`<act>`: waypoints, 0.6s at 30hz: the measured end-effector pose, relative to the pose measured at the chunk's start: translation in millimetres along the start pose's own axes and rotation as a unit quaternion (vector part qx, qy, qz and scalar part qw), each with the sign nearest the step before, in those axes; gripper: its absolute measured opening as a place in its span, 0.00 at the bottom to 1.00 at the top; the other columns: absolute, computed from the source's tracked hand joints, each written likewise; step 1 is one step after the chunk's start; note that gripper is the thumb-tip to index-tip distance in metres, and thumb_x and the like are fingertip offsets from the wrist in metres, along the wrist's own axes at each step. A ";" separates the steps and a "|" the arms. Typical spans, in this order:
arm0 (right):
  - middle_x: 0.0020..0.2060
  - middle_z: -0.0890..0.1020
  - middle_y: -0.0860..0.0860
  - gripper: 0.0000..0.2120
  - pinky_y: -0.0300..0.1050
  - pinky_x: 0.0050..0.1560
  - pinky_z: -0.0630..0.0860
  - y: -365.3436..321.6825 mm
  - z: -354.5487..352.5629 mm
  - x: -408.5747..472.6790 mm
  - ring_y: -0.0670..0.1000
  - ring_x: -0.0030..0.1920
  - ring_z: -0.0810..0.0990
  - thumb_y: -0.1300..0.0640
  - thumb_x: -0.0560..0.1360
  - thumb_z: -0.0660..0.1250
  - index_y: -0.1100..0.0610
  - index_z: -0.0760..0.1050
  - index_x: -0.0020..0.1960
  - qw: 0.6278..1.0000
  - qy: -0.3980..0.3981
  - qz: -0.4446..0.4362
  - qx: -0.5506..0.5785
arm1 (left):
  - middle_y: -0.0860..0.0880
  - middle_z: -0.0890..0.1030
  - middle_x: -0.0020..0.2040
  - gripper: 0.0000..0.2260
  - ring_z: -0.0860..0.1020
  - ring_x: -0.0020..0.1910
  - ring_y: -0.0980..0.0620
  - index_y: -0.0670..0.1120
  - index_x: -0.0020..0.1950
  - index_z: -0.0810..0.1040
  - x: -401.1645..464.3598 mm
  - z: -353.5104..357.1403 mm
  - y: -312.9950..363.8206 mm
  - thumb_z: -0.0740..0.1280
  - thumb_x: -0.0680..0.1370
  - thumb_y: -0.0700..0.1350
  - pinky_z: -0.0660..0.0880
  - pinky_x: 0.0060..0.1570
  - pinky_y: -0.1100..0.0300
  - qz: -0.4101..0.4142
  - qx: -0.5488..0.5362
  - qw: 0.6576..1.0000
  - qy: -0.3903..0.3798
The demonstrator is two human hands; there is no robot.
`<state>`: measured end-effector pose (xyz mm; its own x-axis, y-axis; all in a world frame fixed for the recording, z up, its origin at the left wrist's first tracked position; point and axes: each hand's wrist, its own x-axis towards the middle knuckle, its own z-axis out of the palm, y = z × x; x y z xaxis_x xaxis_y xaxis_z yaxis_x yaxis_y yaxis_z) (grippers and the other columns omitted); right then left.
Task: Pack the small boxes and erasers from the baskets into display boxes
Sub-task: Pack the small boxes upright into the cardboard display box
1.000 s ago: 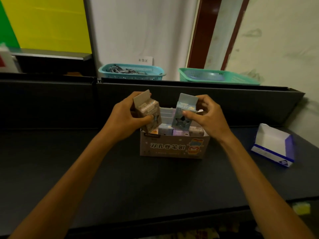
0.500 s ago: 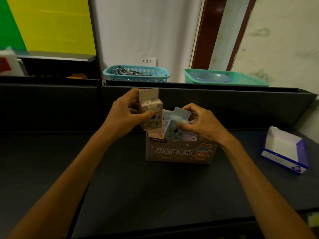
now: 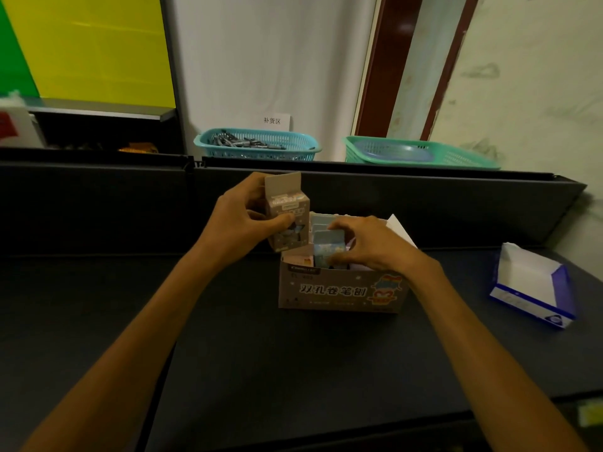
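A printed cardboard display box [image 3: 339,290] stands on the dark table [image 3: 261,353], with several small boxes upright inside it. My left hand [image 3: 238,223] grips a brownish small box [image 3: 288,220], held upright just above the display box's left end. My right hand [image 3: 372,244] pinches a light blue small box [image 3: 328,251] that sits low among the others inside the display box. Its fingers curl over the box's top and hide part of the row behind.
An open white and blue display box [image 3: 535,288] lies at the table's right. Behind the black back wall [image 3: 391,197] stand a blue basket [image 3: 257,146] of dark items and a green basket [image 3: 421,153]. A yellow-green item [image 3: 590,414] lies below the table's right edge.
My right hand has lowered the light blue box from above the display box down into it. My left hand keeps holding the brownish box in about the same place.
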<state>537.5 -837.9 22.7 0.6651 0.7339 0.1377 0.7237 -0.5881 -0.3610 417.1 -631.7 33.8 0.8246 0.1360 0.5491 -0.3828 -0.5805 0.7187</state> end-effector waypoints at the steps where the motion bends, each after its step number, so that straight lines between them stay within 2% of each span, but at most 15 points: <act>1: 0.55 0.77 0.49 0.21 0.35 0.45 0.69 0.2 2.9 0.4 0.45 0.50 0.75 0.52 0.70 0.74 0.51 0.73 0.61 1.000 -0.004 0.003 -0.017 | 0.60 0.77 0.53 0.21 0.77 0.53 0.66 0.54 0.61 0.69 -0.1 0.5 -1.1 0.72 0.71 0.43 0.74 0.45 0.74 -0.002 0.002 1.000 -0.002; 5: 0.55 0.78 0.50 0.19 0.39 0.49 0.69 -0.8 5.5 2.4 0.46 0.51 0.75 0.51 0.71 0.73 0.52 0.75 0.60 0.999 -0.020 0.012 -0.047 | 0.59 0.77 0.54 0.21 0.77 0.54 0.64 0.54 0.61 0.69 -0.3 1.8 -5.5 0.71 0.71 0.44 0.74 0.46 0.73 -0.002 0.004 1.000 -0.012; 12: 0.56 0.79 0.51 0.20 0.36 0.48 0.66 -3.6 2.7 3.3 0.44 0.48 0.72 0.54 0.71 0.73 0.54 0.75 0.62 0.997 -0.039 0.007 -0.073 | 0.59 0.76 0.54 0.21 0.76 0.53 0.64 0.53 0.61 0.69 1.8 0.2 -7.5 0.71 0.71 0.43 0.75 0.45 0.72 -0.001 0.004 1.000 -0.018; 18: 0.56 0.78 0.50 0.19 0.41 0.51 0.69 3.5 12.8 10.5 0.45 0.49 0.71 0.51 0.70 0.74 0.51 0.76 0.60 0.991 -0.030 0.029 -0.124 | 0.55 0.77 0.57 0.21 0.77 0.55 0.61 0.52 0.62 0.69 2.3 1.0 -10.9 0.71 0.71 0.43 0.75 0.46 0.69 0.001 0.002 1.000 -0.026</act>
<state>544.7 -827.9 11.0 0.7003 0.7109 0.0650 0.7124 -0.6901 -0.1277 423.6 -625.9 26.8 0.8447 0.0928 0.5271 -0.3828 -0.5836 0.7162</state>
